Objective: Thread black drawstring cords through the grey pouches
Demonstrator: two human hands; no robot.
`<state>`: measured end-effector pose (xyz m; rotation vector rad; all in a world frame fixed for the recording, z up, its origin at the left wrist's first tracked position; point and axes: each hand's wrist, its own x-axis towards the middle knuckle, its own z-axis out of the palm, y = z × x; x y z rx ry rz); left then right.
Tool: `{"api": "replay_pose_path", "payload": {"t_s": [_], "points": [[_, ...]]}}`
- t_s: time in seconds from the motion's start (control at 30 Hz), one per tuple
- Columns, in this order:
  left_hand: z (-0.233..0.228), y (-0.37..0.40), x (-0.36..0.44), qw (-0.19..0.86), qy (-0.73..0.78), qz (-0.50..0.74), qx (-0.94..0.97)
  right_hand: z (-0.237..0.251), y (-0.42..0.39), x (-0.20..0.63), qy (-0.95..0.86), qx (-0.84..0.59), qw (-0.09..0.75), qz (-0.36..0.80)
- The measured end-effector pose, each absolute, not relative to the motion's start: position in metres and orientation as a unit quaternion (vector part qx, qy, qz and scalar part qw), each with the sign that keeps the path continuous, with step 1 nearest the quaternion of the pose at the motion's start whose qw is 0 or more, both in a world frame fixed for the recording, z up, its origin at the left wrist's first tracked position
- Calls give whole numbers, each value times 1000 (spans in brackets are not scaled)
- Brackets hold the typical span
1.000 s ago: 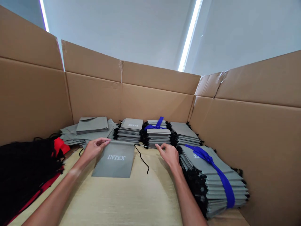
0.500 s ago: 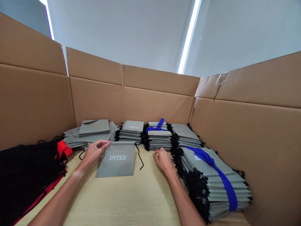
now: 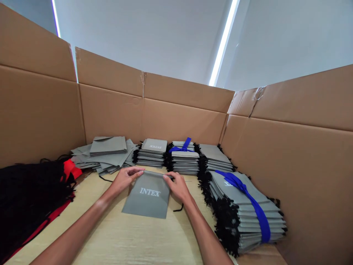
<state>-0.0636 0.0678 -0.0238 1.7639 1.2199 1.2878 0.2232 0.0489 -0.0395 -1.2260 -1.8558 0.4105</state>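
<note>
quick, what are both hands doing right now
left hand: pinching the top left corner of the grey INTEX pouch
right hand: gripping its top right corner

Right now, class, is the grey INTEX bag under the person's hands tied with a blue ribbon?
No: the grey INTEX bag lies loose on the table; blue ribbon binds only stacked bundles.

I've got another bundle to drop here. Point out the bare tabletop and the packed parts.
Bare table lies nearest the camera, between the forearms and just left of them, below the grey INTEX pouch held by the left hand and right hand. Crowded: black and red pile left, grey stacks behind, blue-tied bundle right.
</note>
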Motion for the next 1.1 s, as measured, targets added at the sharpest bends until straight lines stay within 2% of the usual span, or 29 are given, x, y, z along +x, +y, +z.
{"api": "replay_pose_path", "payload": {"t_s": [0.5, 0.63, 0.83, 1.1], "points": [[-33, 91, -101, 232, 512, 559, 610, -36, 41, 227, -735, -493, 443, 146], [-28, 84, -100, 227, 526, 521, 634, -34, 41, 227, -736, -488, 444, 149], [-19, 58, -72, 295, 461, 434, 716, -33, 38, 225, -735, -491, 439, 165], [-20, 55, -56, 259, 438, 435, 743, -40, 44, 229, -724, -484, 433, 232]]}}
